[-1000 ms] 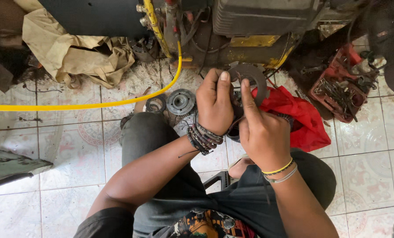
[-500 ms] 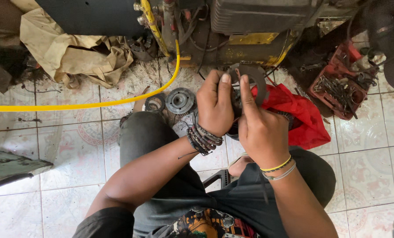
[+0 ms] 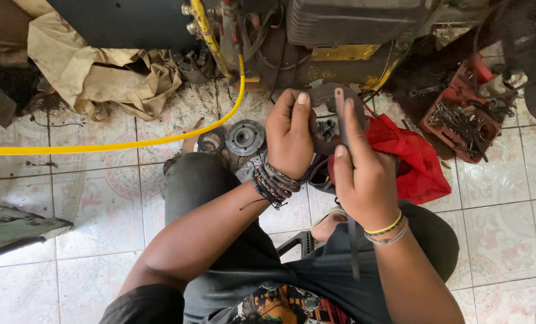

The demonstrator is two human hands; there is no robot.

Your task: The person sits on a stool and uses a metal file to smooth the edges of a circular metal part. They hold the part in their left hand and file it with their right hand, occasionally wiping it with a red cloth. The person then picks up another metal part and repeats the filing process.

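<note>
My left hand (image 3: pixel 291 135) grips a dark round metal engine part (image 3: pixel 328 117) at its left side, thumb up on the rim. Against the part's face my right hand (image 3: pixel 361 171) pinches a thin dark flat strip (image 3: pixel 340 108), and the strip's long end hangs down past my wrist to my lap. Both hands are held above my knees, over the tiled floor. Beaded bracelets circle my left wrist; yellow and grey bands circle my right.
A red cloth (image 3: pixel 411 157) lies just right of my hands. A metal disc (image 3: pixel 245 137) and a ring (image 3: pixel 211 141) sit on the floor ahead. A yellow hose (image 3: pixel 118 144) crosses left. A red tray of tools (image 3: pixel 460 123) stands at right, a greasy machine (image 3: pixel 316 42) ahead.
My hands stay on the part; the fingers have shifted slightly and the strip now stands more upright against it.
</note>
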